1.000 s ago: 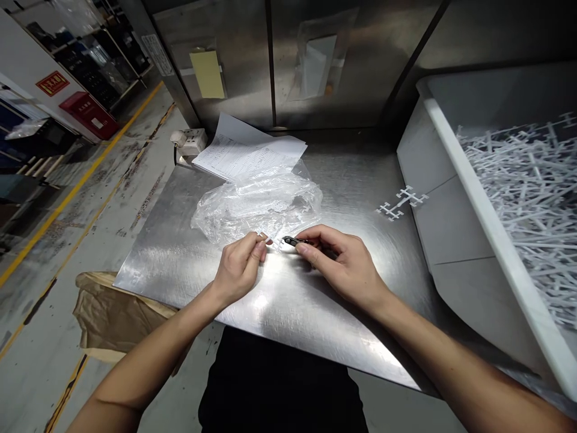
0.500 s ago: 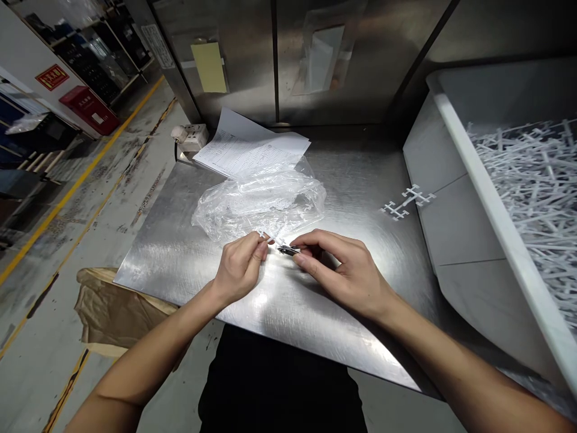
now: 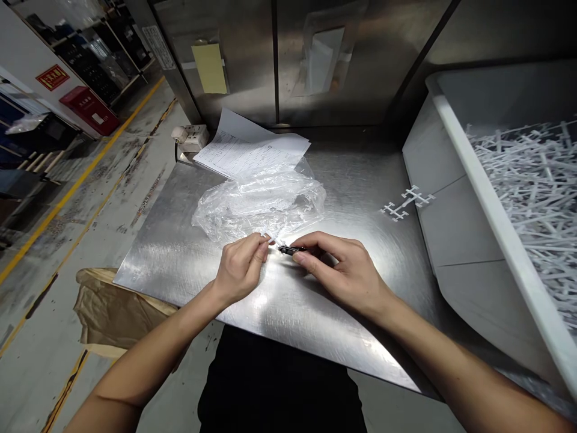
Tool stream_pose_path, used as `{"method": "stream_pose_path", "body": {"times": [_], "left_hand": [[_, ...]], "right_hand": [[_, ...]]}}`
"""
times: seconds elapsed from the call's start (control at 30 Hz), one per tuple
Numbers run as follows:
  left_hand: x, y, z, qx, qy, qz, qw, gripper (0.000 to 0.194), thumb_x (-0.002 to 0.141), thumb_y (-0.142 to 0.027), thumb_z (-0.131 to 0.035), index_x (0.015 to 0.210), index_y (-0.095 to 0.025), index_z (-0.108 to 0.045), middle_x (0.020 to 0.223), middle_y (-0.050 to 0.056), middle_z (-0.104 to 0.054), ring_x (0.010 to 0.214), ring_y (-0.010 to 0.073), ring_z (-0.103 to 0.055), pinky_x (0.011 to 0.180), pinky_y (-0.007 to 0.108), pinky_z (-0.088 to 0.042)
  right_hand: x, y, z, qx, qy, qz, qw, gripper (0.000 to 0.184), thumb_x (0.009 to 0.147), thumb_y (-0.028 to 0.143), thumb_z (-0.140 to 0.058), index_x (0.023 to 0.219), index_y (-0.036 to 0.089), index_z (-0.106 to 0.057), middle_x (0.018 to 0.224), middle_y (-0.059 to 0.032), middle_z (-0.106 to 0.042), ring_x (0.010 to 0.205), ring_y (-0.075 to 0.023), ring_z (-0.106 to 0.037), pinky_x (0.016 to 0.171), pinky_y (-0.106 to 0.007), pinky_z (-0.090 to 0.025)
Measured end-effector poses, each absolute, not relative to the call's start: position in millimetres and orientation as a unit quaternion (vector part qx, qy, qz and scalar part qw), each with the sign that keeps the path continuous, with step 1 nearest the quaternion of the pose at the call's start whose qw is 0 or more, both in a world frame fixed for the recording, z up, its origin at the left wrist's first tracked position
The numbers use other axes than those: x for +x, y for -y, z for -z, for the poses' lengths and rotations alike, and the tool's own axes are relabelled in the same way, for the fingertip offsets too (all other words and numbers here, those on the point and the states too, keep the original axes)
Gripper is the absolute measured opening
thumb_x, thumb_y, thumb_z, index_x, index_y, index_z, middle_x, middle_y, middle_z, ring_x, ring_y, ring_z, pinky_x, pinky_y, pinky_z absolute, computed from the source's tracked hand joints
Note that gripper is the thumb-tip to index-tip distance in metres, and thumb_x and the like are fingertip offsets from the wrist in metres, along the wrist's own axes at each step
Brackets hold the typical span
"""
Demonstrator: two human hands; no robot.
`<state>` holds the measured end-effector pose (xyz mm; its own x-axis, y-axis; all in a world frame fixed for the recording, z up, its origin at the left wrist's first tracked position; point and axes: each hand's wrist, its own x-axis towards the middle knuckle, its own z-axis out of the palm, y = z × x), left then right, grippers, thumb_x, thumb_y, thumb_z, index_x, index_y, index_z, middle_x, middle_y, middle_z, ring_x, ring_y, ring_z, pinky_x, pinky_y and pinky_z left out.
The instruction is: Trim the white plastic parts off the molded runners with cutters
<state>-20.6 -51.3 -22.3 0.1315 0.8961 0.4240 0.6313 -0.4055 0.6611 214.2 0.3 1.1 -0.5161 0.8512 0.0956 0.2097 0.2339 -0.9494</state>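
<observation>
My left hand is closed, its thumb and forefinger pinching a small white plastic sprue. Only the sprue's far end shows; the rest is behind my fingers. Across from it my right hand holds small dark metal clippers between thumb and fingers. The clippers' tip points left and meets or nearly meets the sprue; I cannot tell whether it bites. Both hands are just above the steel table. Another branched white sprue lies flat at the right, beside the bin.
A grey bin full of white sprues stands on the right. Behind my hands lie a crumpled clear plastic bag and printed sheets. A power socket sits at the back left corner. Below the left edge is an open brown bag.
Hardly anything differs. The fingers of my right hand have shifted slightly on the clippers, and the sprue in my left hand has tilted a little.
</observation>
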Motion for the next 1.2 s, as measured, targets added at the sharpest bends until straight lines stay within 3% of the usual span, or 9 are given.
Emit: {"method": "stream_pose_path", "body": {"times": [0.17,0.37,0.57,0.73,0.93,1.2], "left_hand": [[-19,50,22,0.728,-0.568,-0.355,0.147,0.019,0.113,-0.025,-0.05,0.106,-0.02,-0.067,0.076,-0.002,-0.066,0.062,0.0121,-0.061,0.061,0.026,-0.04],[-17,49,17,0.714,-0.594,-0.324,0.179,0.022,0.113,-0.028,-0.049,0.106,-0.02,-0.069,0.081,-0.001,-0.071,0.067,0.0138,-0.064,0.065,0.027,-0.041],[-18,49,12,0.679,-0.615,-0.315,0.247,0.023,0.113,-0.032,-0.05,0.105,-0.021,-0.069,0.079,-0.001,-0.069,0.069,0.0143,-0.062,0.067,0.028,-0.042],[-20,50,13,0.68,-0.568,-0.373,0.276,0.025,0.114,-0.031,-0.05,0.096,-0.021,-0.064,0.078,-0.001,-0.066,0.073,0.0148,-0.064,0.072,0.028,-0.047],[-21,51,14,0.73,-0.501,-0.411,0.217,0.02,0.113,-0.022,-0.051,0.114,-0.019,-0.07,0.094,0.005,-0.075,0.081,0.0157,-0.071,0.075,0.028,-0.053],[-21,48,15,0.76,-0.451,-0.442,0.152,0.017,0.111,-0.014,-0.055,0.114,-0.018,-0.071,0.093,0.005,-0.077,0.083,0.0158,-0.073,0.075,0.028,-0.056]], "right_hand": [[205,0,6,-0.4,0.623,-0.587,0.328,0.028,0.098,0.048,-0.079,0.096,0.021,-0.08,0.069,0.0003,-0.067,0.06,-0.0165,-0.06,0.057,-0.031,-0.044],[202,0,2,-0.413,0.563,-0.642,0.318,0.041,0.092,0.058,-0.083,0.092,0.018,-0.077,0.061,0.0028,-0.061,0.052,-0.0139,-0.054,0.053,-0.029,-0.041],[203,0,3,-0.405,0.57,-0.637,0.323,0.035,0.095,0.053,-0.079,0.093,0.018,-0.076,0.062,0.0029,-0.061,0.052,-0.013,-0.053,0.052,-0.028,-0.04],[206,-1,3,-0.394,0.584,-0.608,0.367,0.029,0.097,0.047,-0.077,0.097,0.019,-0.077,0.069,0.0012,-0.064,0.058,-0.0146,-0.058,0.056,-0.03,-0.046],[210,-4,9,-0.409,0.602,-0.538,0.425,0.027,0.098,0.045,-0.075,0.103,0.019,-0.078,0.074,-0.0006,-0.068,0.061,-0.0161,-0.06,0.057,-0.031,-0.049],[211,-4,17,-0.413,0.63,-0.487,0.442,0.024,0.1,0.043,-0.075,0.105,0.02,-0.08,0.078,-0.0016,-0.071,0.068,-0.0173,-0.063,0.062,-0.032,-0.05]]}}
